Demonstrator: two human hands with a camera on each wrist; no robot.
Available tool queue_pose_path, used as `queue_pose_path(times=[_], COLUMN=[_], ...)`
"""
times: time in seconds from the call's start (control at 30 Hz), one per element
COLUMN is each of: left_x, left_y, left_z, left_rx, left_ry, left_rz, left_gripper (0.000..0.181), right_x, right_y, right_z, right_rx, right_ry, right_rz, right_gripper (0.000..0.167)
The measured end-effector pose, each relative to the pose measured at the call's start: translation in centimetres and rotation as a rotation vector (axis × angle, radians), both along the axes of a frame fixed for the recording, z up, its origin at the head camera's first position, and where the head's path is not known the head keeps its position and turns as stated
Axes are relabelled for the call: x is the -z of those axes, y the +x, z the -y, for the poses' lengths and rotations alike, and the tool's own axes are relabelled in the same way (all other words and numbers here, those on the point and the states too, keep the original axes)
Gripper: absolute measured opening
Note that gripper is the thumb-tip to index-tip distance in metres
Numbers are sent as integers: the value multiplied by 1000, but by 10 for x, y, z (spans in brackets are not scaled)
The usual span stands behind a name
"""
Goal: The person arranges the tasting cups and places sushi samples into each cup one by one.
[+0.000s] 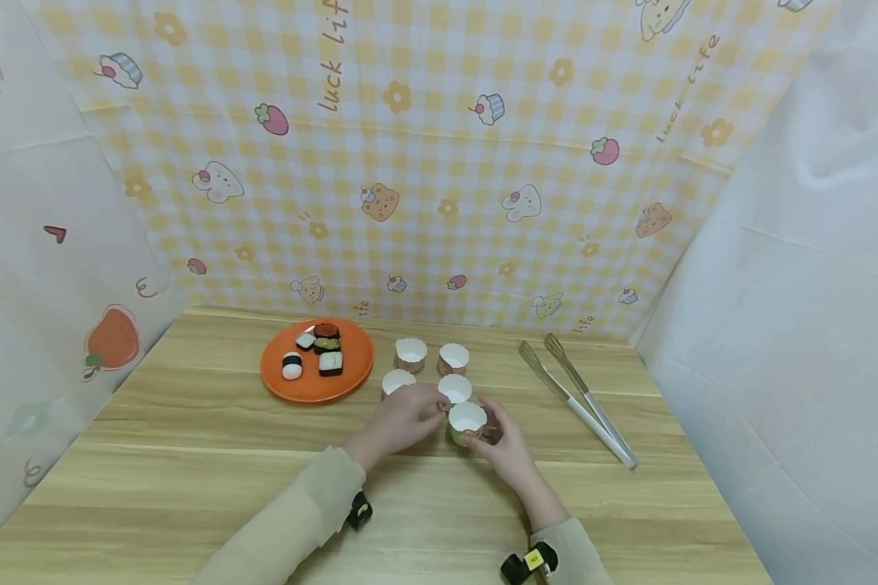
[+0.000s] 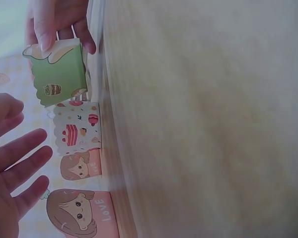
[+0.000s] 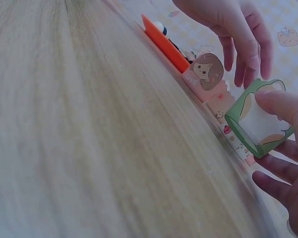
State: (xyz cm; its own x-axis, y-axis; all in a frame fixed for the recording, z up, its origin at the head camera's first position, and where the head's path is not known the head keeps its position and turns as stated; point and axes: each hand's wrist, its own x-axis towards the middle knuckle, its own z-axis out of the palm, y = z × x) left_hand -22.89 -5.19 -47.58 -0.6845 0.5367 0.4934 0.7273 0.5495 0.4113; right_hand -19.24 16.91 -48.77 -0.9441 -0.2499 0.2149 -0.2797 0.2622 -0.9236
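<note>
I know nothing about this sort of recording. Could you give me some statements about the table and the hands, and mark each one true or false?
1. The right hand holds a green paper cup. True.
2. The tongs lie on the orange plate. False: they lie on the table, on the person's right.
3. The left hand holds nothing. True.
4. The green paper cup is upside down. False: its white opening faces up.
5. Several sushi pieces rest on the orange plate. True.
6. The orange plate is to the right of the other cups. False: it is to their left.
</note>
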Motion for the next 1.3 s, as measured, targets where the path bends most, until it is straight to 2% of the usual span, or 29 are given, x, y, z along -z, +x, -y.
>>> queue_pose_path(times=[0.27, 0.47, 0.77, 1.0, 1.3], left_x=[1, 3, 3, 1, 4], left_y=[4, 6, 10, 12, 12], left_z=[-1, -1, -1, 0, 1], left_rx=[25, 49, 65, 71, 77], left_ry=[-64, -94, -134, -133, -130], left_rz=[62, 52, 73, 83, 70], left_gripper=[23, 23, 21, 18, 9], right_x=[0, -1, -2, 24, 29], right_y=[0, 3, 6, -6, -8], right_z=[0, 0, 1, -2, -2], right_rx=[-14, -19, -53, -7, 12], right_ry=[-4, 11, 31, 40, 55], right_rz=[-4, -20, -14, -36, -86], right_gripper=[69, 70, 71, 71, 71])
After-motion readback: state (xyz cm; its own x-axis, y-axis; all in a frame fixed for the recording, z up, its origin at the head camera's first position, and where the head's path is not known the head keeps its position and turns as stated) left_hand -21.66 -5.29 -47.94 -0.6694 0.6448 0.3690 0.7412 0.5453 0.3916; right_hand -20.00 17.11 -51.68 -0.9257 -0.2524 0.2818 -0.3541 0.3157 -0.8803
